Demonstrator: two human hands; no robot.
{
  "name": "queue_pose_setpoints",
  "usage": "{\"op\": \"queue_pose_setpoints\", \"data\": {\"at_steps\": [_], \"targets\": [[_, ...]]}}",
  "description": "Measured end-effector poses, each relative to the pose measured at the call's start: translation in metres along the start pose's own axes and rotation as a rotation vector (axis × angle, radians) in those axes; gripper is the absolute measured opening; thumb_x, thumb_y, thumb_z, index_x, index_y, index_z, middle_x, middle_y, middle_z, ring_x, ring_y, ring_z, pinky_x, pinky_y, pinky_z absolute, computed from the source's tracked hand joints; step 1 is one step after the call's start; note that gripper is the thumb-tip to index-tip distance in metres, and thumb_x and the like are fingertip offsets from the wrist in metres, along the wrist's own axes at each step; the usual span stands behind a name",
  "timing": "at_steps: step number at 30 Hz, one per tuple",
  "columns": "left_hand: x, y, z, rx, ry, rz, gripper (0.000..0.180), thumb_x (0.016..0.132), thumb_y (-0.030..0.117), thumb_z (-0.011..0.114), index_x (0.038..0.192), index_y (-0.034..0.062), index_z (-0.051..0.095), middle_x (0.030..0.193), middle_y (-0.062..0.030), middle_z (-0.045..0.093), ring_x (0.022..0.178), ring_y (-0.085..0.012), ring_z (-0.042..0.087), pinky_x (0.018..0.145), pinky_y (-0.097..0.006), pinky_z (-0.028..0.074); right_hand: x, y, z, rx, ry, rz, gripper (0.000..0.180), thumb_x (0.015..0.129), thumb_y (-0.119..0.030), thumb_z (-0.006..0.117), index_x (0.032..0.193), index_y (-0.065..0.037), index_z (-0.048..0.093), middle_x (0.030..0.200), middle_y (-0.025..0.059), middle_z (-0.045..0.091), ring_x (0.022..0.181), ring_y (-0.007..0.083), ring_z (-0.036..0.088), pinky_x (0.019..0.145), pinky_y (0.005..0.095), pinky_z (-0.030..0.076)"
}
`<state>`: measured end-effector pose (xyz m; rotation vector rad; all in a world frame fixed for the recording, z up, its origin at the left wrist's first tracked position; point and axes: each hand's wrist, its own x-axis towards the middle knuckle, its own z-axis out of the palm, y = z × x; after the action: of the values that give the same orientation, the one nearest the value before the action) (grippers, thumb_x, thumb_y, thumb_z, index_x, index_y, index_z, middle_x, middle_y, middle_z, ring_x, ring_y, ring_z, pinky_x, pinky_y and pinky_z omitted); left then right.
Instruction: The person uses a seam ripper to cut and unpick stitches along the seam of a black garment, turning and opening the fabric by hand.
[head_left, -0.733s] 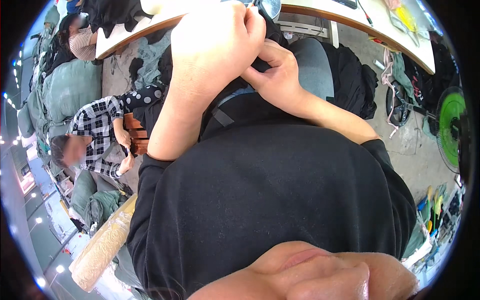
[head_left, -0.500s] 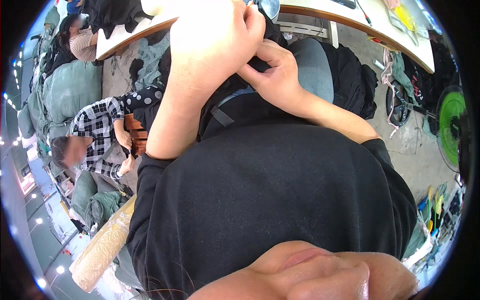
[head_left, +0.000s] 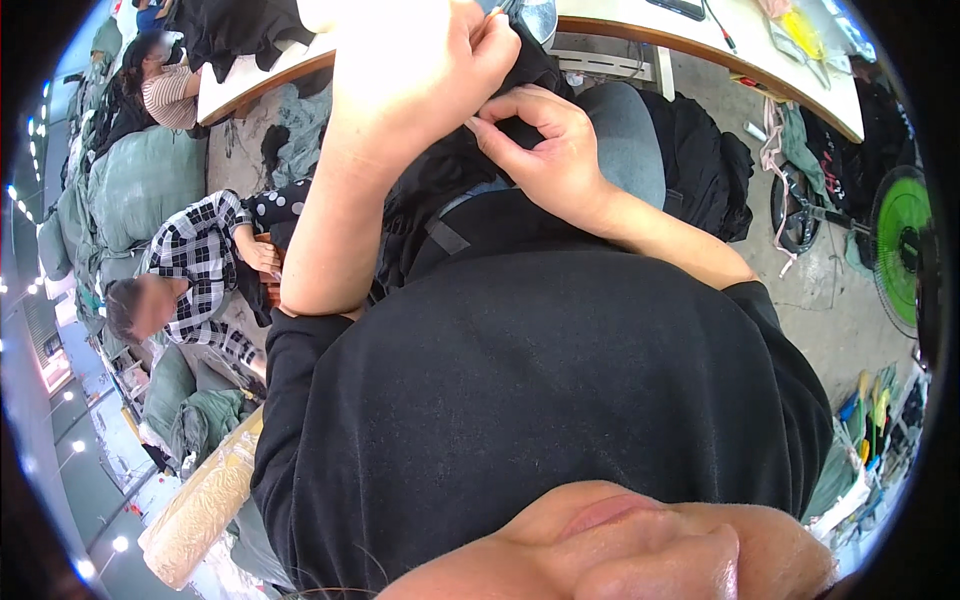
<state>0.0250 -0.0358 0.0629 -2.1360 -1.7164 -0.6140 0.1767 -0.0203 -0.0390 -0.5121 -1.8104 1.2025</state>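
Note:
My left hand [head_left: 415,80] is up at the top of the view, thumb pressed to the fingers. A small dark tip shows beside the thumb, too little to name. Right of it and lower, my right hand [head_left: 550,145] is closed, its thumb and forefinger pinching black cloth [head_left: 530,75] at their tips. The cloth runs between the two hands and lies bunched over my lap, on grey-blue jeans [head_left: 622,140]. The left fingertips are partly hidden behind the back of that hand.
A white-topped table [head_left: 620,18] with a wooden edge stands ahead, bearing a phone [head_left: 680,8] and a yellow packet [head_left: 800,40]. Black garments [head_left: 705,165] lie at right, near a green fan [head_left: 900,250]. A co-worker in a checked shirt [head_left: 205,260] sits at left, near a wrapped roll [head_left: 205,500].
My left hand has shifted a little left, away from my right hand, and more black cloth shows between them. The co-worker's hands have moved apart.

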Motion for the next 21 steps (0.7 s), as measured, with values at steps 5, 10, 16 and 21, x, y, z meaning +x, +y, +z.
{"op": "queue_pose_setpoints", "data": {"at_steps": [5, 10, 16, 21], "targets": [[-0.001, 0.01, -0.001, -0.073, -0.171, -0.332, 0.041, 0.092, 0.032, 0.067, 0.066, 0.0014, 0.064, 0.057, -0.0149, 0.058, 0.054, -0.033, 0.061, 0.056, -0.04, 0.051, 0.0, 0.003, -0.002, -0.018, -0.011, 0.004, 0.011, 0.085, -0.008, 0.079, 0.088, 0.001, 0.072, 0.086, 0.0099, 0.073, 0.081, 0.0225, 0.07, 0.074, 0.0337, 0.054], [0.002, 0.013, 0.0, 0.171, -0.136, 0.06, 0.023, 0.084, 0.016, 0.072, 0.069, 0.0016, 0.062, 0.058, -0.0088, 0.052, 0.051, -0.0294, 0.055, 0.054, -0.04, 0.048, -0.001, 0.009, -0.01, -0.021, -0.006, 0.004, 0.011, 0.085, -0.008, 0.079, 0.088, 0.0, 0.073, 0.086, 0.0092, 0.073, 0.08, 0.022, 0.069, 0.074, 0.0335, 0.054], [0.014, 0.006, 0.01, -0.015, -0.311, -0.299, 0.031, 0.097, 0.027, 0.066, 0.08, 0.0016, 0.072, 0.07, -0.0124, 0.069, 0.055, -0.0232, 0.062, 0.055, -0.034, 0.048, 0.002, 0.014, -0.015, 0.029, -0.024, 0.039, 0.011, 0.086, -0.008, 0.079, 0.09, 0.0, 0.073, 0.087, 0.0104, 0.073, 0.082, 0.022, 0.069, 0.076, 0.0338, 0.054], [0.022, -0.005, 0.01, -0.073, -0.047, -0.019, 0.024, 0.082, 0.016, 0.077, 0.067, 0.0043, 0.063, 0.056, -0.0078, 0.054, 0.049, -0.0258, 0.054, 0.052, -0.037, 0.048, 0.006, 0.019, -0.019, 0.007, -0.027, 0.0, 0.011, 0.086, -0.008, 0.079, 0.091, 0.001, 0.073, 0.088, 0.0105, 0.073, 0.084, 0.0227, 0.069, 0.078, 0.034, 0.054]]}}
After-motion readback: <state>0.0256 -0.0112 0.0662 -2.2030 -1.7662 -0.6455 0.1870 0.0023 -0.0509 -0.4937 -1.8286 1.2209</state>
